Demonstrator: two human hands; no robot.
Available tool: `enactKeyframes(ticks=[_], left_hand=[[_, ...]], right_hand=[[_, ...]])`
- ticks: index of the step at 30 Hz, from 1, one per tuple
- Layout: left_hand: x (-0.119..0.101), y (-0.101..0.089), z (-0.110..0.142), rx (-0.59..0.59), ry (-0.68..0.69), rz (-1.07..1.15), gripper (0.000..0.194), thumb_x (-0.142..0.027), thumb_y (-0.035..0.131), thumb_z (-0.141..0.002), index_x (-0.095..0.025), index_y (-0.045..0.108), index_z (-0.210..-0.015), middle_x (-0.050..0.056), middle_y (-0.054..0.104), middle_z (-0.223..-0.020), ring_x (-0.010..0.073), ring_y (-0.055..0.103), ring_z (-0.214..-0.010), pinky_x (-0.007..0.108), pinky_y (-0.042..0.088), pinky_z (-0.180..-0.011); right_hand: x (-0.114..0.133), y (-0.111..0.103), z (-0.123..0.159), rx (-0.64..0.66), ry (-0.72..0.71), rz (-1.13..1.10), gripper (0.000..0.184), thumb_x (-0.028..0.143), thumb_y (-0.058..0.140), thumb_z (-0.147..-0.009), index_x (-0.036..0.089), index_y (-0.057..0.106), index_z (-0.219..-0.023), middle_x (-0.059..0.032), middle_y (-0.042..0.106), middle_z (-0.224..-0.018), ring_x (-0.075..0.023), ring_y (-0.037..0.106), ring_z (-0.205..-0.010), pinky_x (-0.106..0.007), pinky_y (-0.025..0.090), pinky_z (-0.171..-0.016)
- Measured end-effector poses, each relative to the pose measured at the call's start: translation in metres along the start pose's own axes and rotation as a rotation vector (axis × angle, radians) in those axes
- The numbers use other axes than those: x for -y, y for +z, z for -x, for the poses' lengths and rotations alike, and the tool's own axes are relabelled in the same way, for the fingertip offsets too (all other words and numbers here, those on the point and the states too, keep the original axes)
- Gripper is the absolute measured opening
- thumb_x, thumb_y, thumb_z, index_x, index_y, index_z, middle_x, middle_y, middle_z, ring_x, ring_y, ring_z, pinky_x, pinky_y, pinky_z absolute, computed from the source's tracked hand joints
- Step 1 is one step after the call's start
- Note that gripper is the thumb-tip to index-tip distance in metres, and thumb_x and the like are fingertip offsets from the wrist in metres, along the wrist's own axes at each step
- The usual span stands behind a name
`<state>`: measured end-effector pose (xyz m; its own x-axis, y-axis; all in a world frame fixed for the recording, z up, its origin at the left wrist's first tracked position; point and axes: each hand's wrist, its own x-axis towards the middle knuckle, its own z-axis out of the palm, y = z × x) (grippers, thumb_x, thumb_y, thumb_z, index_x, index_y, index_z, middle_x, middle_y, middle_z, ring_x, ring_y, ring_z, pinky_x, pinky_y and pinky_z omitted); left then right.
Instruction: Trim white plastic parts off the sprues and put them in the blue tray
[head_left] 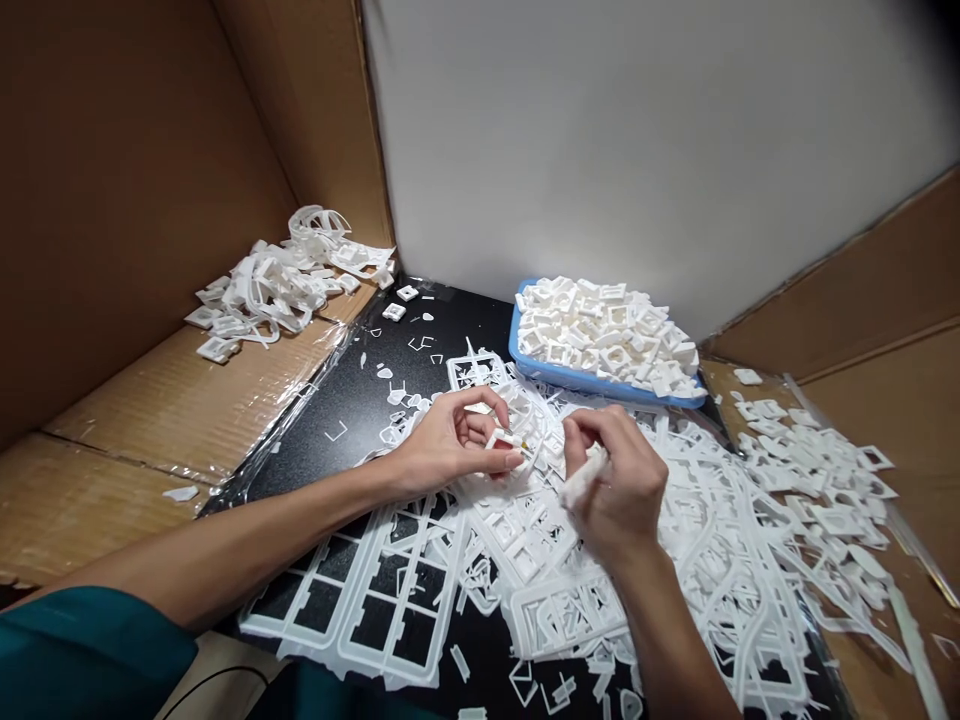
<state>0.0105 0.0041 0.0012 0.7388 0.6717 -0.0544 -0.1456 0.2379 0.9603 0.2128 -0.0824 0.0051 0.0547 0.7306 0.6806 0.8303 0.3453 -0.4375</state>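
Note:
My left hand (457,440) is closed in a pinch on a small white square plastic part (501,440) above the black work mat (352,425). My right hand (619,480) is closed round a white-handled tool (581,487), a thin blade or pick whose tip meets the part. Both hands hover over a heap of white plastic frames and sprues (540,560). A large grid-like frame (367,590) lies under my left forearm.
A blue tray (525,362) heaped with small white square parts stands behind the hands. Loose white scrap lies in a pile (277,285) on cardboard at the far left and another (810,470) at the right. Cardboard walls enclose the area.

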Motion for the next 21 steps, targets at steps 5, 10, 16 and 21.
enactKeyframes(ticks=[5,10,16,21], left_hand=[[0.004,0.001,-0.003,-0.064,0.007,-0.019,0.048,-0.028,0.099,-0.073,-0.016,0.059,-0.098,-0.002,0.071,-0.07,0.0162,0.074,-0.067,0.024,0.055,-0.062],[0.005,0.002,-0.007,-0.068,0.037,-0.014,0.032,-0.028,0.097,-0.074,-0.012,0.072,-0.088,0.008,0.079,-0.096,0.0155,0.073,-0.08,0.03,0.059,-0.076],[0.007,0.007,-0.007,-0.097,0.127,-0.182,0.017,-0.031,0.08,-0.093,-0.015,0.079,-0.097,0.006,0.078,-0.096,0.0175,0.072,-0.087,0.03,0.055,-0.08],[0.005,0.01,-0.003,-0.068,0.08,-0.077,0.03,-0.033,0.078,-0.098,-0.016,0.067,-0.12,0.009,0.079,-0.102,0.0215,0.077,-0.097,0.035,0.058,-0.087]], right_hand=[[0.001,-0.008,-0.016,0.086,0.061,-0.022,0.026,0.018,0.053,-0.107,0.024,0.05,-0.081,0.001,0.052,-0.075,-0.0184,0.048,-0.071,-0.036,0.039,-0.071],[0.009,-0.027,-0.041,0.339,0.031,-0.036,0.017,0.017,0.065,-0.099,0.025,0.064,-0.114,-0.0034,0.071,-0.11,-0.0236,0.061,-0.095,-0.039,0.043,-0.083],[0.016,-0.018,-0.047,0.526,-0.007,-0.124,0.017,0.019,0.068,-0.101,0.027,0.068,-0.115,-0.0022,0.075,-0.11,-0.0247,0.065,-0.1,-0.042,0.043,-0.088],[0.003,-0.006,-0.026,0.452,0.112,-0.199,0.016,0.018,0.065,-0.102,0.028,0.07,-0.113,-0.003,0.075,-0.109,-0.025,0.066,-0.1,-0.043,0.047,-0.088]])
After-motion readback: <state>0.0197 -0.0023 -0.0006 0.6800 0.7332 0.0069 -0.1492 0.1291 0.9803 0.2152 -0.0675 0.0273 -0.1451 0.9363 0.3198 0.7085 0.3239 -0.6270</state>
